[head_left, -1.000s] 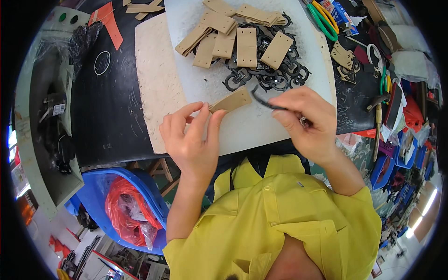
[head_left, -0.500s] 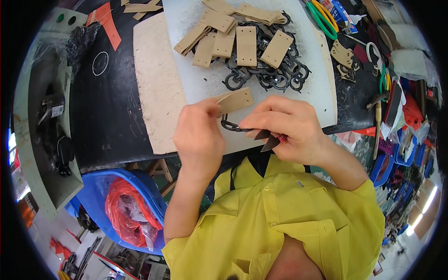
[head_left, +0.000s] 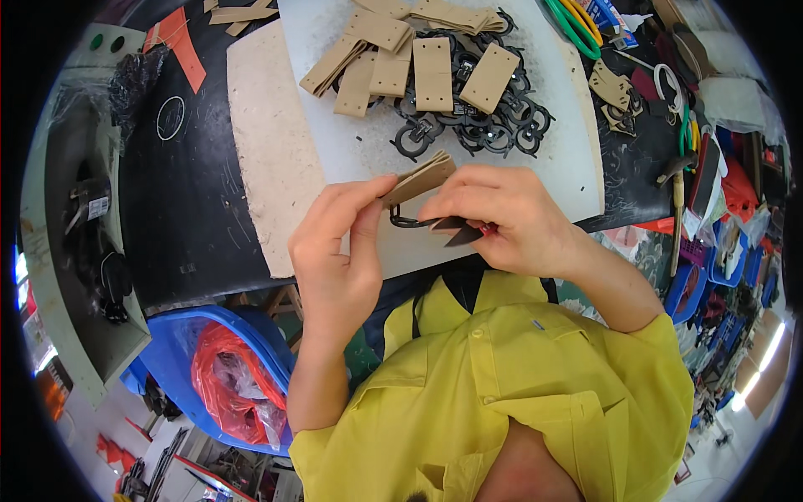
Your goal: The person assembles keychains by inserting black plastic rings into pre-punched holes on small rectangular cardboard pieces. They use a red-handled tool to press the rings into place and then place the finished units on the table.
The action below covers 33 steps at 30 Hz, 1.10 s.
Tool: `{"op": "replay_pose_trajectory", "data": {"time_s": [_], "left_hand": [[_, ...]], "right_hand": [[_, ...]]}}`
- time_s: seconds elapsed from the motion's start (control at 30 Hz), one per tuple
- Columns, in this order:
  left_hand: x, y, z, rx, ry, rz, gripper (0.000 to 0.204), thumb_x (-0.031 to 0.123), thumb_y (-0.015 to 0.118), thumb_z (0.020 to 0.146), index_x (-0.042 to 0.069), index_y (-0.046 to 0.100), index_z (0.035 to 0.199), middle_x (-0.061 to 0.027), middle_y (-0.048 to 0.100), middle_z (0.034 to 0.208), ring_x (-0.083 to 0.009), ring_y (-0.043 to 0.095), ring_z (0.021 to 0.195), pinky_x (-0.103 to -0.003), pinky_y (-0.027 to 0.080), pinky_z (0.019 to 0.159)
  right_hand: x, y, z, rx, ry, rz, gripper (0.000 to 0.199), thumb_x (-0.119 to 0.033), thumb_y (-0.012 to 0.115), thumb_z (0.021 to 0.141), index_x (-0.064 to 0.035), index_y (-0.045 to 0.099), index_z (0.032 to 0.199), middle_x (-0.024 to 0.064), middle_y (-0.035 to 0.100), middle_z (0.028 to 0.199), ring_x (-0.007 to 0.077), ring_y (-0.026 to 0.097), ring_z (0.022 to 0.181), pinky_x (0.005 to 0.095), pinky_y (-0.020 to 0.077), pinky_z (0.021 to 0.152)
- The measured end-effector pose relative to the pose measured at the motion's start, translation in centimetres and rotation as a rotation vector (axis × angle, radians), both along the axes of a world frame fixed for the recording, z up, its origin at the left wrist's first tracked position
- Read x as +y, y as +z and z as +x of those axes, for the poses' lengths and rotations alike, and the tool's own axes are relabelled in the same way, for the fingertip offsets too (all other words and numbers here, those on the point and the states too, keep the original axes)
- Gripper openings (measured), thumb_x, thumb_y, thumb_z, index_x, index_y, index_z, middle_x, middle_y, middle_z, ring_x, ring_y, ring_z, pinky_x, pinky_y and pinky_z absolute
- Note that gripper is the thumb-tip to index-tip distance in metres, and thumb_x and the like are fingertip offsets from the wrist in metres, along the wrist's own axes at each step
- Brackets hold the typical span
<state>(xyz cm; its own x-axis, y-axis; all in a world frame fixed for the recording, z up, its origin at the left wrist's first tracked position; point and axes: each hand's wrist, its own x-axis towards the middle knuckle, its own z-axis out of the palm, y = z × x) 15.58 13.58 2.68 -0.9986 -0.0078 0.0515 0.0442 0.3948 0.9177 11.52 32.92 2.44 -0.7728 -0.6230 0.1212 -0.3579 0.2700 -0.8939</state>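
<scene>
My left hand [head_left: 336,247] pinches the end of a folded tan strap [head_left: 425,179] between thumb and fingertips, above the front part of the white board. Just below the strap is a black ring buckle [head_left: 405,222], its right side gripped in the fingers of my right hand [head_left: 520,216]. From that same hand stick out the dark pointed blades [head_left: 456,232] of a scissors-like tool with a bit of red; the palm hides its handles. Whether strap and buckle are joined I cannot tell. Beyond my hands lie several tan straps [head_left: 432,75] on a heap of black ring buckles [head_left: 500,135].
The white board [head_left: 569,176] lies over a beige sheet [head_left: 263,159] on a black table [head_left: 196,217]. Orange material [head_left: 178,48] is at the far left, green and yellow rings [head_left: 573,29] at the far right. A blue tub [head_left: 180,368] with red plastic bags stands below left.
My left hand has turned, its thumb and fingers now showing apart from the palm. The strap has tilted up more steeply. The right hand, with buckle and blades, has shifted slightly left.
</scene>
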Motion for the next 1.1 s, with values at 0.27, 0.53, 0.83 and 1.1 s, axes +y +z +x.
{"op": "replay_pose_trajectory", "data": {"time_s": [0.27,0.53,0.83,1.1], "left_hand": [[-0.2,1.1,0.4,-0.303,0.001,0.426,0.017,-0.003,0.050,0.089,-0.004,0.062,0.102,-0.0069,0.062,0.087,-0.0099,0.055,0.080,-0.021,0.042,0.071],[0.2,1.6,0.8,-0.138,-0.041,0.183,0.018,-0.006,0.051,0.086,-0.006,0.061,0.102,-0.0086,0.062,0.089,-0.0120,0.056,0.080,-0.022,0.043,0.073],[1.1,0.3,1.2,-0.246,0.004,0.558,0.031,-0.001,0.063,0.081,-0.005,0.057,0.110,-0.0076,0.061,0.097,-0.0120,0.056,0.086,-0.025,0.044,0.078],[1.6,0.7,1.0,-0.275,0.085,0.664,0.022,0.008,0.059,0.089,-0.007,0.062,0.104,-0.0119,0.066,0.094,-0.0125,0.061,0.082,-0.025,0.050,0.074]], "right_hand": [[0.1,1.3,-0.3,-0.464,-0.104,-0.122,0.013,-0.006,0.065,0.080,-0.0020,0.064,0.093,0.0017,0.054,0.065,0.0064,0.040,0.057,0.0218,0.0338,0.051],[0.4,1.4,-0.6,-0.497,-0.077,-0.072,0.012,-0.008,0.063,0.083,-0.0003,0.064,0.092,-0.0020,0.049,0.063,0.0037,0.036,0.059,0.0207,0.0319,0.052],[-0.6,1.0,0.6,-0.568,-0.351,-0.342,0.016,-0.004,0.070,0.075,-0.0030,0.061,0.088,-0.0033,0.054,0.070,0.0030,0.043,0.060,0.0190,0.0353,0.053],[-0.9,1.0,2.1,-0.065,-0.304,-0.121,0.031,0.012,0.060,0.062,-0.0047,0.063,0.088,0.0071,0.054,0.069,0.0176,0.053,0.057,0.0265,0.0430,0.050]]}}
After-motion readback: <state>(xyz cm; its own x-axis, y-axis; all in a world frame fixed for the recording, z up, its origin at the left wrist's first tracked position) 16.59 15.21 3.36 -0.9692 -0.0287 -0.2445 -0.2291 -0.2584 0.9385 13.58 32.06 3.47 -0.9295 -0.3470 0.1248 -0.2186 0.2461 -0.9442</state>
